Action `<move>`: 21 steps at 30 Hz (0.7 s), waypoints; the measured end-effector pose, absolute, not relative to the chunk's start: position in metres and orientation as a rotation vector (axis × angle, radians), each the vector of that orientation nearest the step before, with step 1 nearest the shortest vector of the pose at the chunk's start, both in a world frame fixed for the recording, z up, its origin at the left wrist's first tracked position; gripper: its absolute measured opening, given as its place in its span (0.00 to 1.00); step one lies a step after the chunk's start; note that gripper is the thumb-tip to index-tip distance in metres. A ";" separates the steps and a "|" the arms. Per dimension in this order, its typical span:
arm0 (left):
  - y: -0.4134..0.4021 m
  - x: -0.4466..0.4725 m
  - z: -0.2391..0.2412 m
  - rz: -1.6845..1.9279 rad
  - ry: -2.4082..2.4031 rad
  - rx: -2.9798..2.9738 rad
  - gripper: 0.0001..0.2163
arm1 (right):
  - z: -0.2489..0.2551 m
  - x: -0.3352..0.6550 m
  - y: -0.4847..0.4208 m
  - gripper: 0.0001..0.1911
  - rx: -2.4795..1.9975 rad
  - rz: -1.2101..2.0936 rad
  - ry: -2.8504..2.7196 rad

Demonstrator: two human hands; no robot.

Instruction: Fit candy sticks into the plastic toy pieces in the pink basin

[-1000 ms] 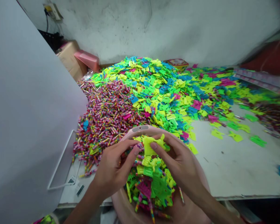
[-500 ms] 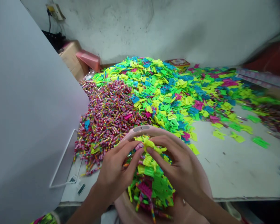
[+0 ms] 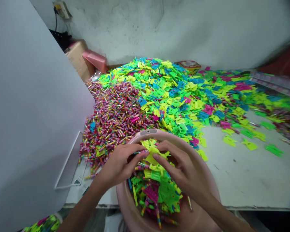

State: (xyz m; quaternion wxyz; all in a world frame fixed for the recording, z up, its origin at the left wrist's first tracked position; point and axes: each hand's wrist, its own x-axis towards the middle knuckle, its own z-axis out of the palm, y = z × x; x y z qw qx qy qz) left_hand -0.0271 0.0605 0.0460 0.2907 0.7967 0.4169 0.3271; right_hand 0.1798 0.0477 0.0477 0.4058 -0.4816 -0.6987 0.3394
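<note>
Over a pink basin (image 3: pixel 209 175) my two hands meet, fingertips close together. My left hand (image 3: pixel 119 164) pinches a small striped stick with a pink printed wrap (image 3: pixel 145 151), its end pointing at the other hand. Between the thumb and fingers of my right hand (image 3: pixel 183 166) is a flat yellow plastic piece (image 3: pixel 153 153). The stick and the piece are nearly touching; whether they join cannot be seen. Below them, the basin holds a heap of green plastic pieces (image 3: pixel 168 191), with yellow and magenta ones and several striped sticks.
Behind the basin lies a large pile of striped sticks (image 3: pixel 116 109). Beside it rises a heap of green, yellow, blue and magenta plastic pieces (image 3: pixel 164 83), spreading right across the white table (image 3: pixel 244 180). A grey-white panel (image 3: pixel 38 112) stands at the left. Cardboard (image 3: pixel 78 59) leans behind.
My left hand has shifted slightly, and its fingers point more directly at the yellow piece. The stick remains in its pinch. The whole view has moved a little.
</note>
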 end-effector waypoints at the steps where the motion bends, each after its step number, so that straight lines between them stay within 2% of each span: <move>1: 0.062 -0.028 0.046 0.856 1.116 2.115 0.09 | 0.045 0.181 0.049 0.05 -1.229 0.909 -1.724; 7: 0.063 -0.025 0.044 0.852 1.081 2.091 0.09 | 0.035 0.184 0.057 0.10 -1.245 1.131 -1.658; 13: 0.052 -0.015 0.037 1.367 1.284 1.935 0.09 | 0.043 0.184 0.060 0.09 -1.310 0.896 -1.641; 21: 0.055 -0.016 0.035 1.129 1.119 1.523 0.16 | 0.053 0.184 0.057 0.08 -1.255 0.996 -1.708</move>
